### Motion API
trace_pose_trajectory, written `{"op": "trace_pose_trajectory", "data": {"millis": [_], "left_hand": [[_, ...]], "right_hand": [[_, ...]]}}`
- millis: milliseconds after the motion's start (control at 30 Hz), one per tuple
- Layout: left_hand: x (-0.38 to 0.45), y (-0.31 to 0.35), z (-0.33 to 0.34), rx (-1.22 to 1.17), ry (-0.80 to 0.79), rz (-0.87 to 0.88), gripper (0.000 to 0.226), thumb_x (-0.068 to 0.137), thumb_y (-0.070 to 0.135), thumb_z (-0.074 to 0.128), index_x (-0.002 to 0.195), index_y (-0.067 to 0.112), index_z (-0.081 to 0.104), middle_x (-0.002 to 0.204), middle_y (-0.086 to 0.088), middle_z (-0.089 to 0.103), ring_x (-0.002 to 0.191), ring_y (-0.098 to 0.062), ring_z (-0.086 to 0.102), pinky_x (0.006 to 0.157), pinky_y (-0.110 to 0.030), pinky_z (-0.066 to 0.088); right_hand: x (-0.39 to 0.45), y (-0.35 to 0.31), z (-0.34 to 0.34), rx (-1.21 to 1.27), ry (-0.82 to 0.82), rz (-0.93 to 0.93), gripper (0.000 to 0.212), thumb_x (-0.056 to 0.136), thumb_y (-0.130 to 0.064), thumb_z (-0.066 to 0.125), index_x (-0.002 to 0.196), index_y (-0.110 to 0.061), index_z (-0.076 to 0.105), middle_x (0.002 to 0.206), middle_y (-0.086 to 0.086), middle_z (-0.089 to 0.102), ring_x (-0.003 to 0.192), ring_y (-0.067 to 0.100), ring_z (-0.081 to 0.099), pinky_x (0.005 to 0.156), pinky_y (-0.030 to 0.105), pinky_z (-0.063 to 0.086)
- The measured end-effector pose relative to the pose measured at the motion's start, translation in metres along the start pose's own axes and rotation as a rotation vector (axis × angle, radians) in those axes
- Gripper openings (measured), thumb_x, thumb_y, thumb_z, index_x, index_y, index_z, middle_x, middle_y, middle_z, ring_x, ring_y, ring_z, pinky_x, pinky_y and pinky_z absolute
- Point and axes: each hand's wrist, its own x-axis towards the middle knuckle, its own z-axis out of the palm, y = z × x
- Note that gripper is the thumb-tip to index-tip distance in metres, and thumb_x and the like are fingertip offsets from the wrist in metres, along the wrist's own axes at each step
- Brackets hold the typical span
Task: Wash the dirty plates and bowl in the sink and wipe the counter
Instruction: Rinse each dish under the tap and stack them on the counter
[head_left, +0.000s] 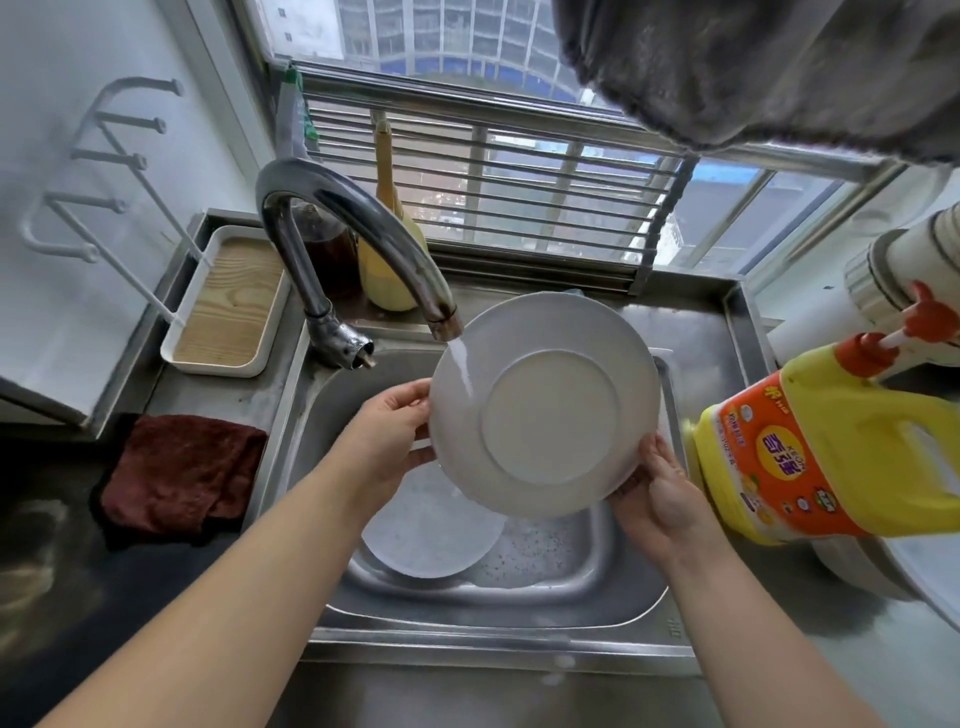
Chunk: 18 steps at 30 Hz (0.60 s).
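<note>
plate (545, 405) tipped underside-up over the sink (639, 587), water from the tap (358, 234) striking its left rim. left hand (387, 434) grips the left edge, right hand (657, 499) grips the lower right edge. best to turn it slowly so the stream sweeps the whole back. another plate (431, 530) waits in the basin, cloth (179, 475) on the worktop's left edge.

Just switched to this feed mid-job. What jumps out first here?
A white plate held bottom-up over the sink, gripped at its rim by the left hand and right hand, with water from the faucet running onto it. Another plate lies in the basin below. A yellow detergent bottle stands at the right; a dark red cloth lies on the left.
</note>
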Motion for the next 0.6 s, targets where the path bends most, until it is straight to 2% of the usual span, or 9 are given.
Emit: {"op": "trace_pose_trajectory", "data": {"millis": [133,233,300,367,467,600], "left_hand": [[0.000,0.008,-0.009,-0.028,0.040,0.046,0.028,0.101,0.012,0.044,0.100,0.021,0.070,0.081,0.004,0.072,0.076,-0.015,0.064,0.067,-0.034,0.052],[-0.003,0.010,-0.019,-0.041,0.075,0.064,0.027,0.100,0.012,0.045,0.100,0.022,0.070,0.088,0.001,0.072,0.082,-0.019,0.063,0.069,-0.036,0.051],[-0.006,0.013,-0.026,-0.065,0.112,0.074,0.026,0.099,0.012,0.046,0.102,0.022,0.069,0.088,0.001,0.071,0.081,-0.018,0.063,0.064,-0.033,0.051],[-0.011,0.016,-0.031,-0.098,0.141,0.094,0.026,0.099,0.011,0.045,0.102,0.022,0.068,0.081,0.003,0.072,0.073,-0.015,0.064,0.056,-0.027,0.051],[-0.022,0.019,-0.039,-0.124,0.172,0.126,0.028,0.099,0.009,0.043,0.101,0.022,0.068,0.075,0.006,0.072,0.066,-0.010,0.065,0.059,-0.027,0.052],[-0.036,0.017,-0.054,-0.141,0.237,0.148,0.032,0.100,0.007,0.041,0.095,0.024,0.067,0.072,0.010,0.072,0.063,-0.005,0.065,0.058,-0.024,0.048]], "right_hand": [[0.009,0.008,0.017,-0.056,-0.032,0.013,0.036,0.104,-0.022,0.031,0.135,-0.021,0.048,0.124,0.004,0.062,0.109,0.020,0.060,0.084,0.034,0.051],[0.013,0.014,0.030,-0.070,-0.052,0.032,0.032,0.105,-0.022,0.029,0.131,-0.022,0.048,0.117,0.004,0.062,0.102,0.020,0.059,0.081,0.034,0.048],[0.015,0.021,0.039,-0.067,-0.063,0.055,0.030,0.105,-0.021,0.028,0.125,-0.023,0.050,0.113,0.003,0.063,0.099,0.019,0.060,0.078,0.034,0.047],[0.015,0.028,0.046,-0.056,-0.073,0.086,0.031,0.105,-0.020,0.027,0.127,-0.022,0.049,0.115,0.004,0.062,0.100,0.019,0.059,0.082,0.035,0.047],[0.013,0.041,0.055,-0.043,-0.072,0.155,0.036,0.105,-0.020,0.026,0.136,-0.019,0.045,0.126,0.009,0.058,0.106,0.023,0.057,0.093,0.040,0.045],[0.005,0.058,0.067,-0.058,-0.090,0.241,0.037,0.105,-0.019,0.027,0.137,-0.016,0.046,0.126,0.010,0.059,0.101,0.023,0.058,0.087,0.038,0.047]]}}
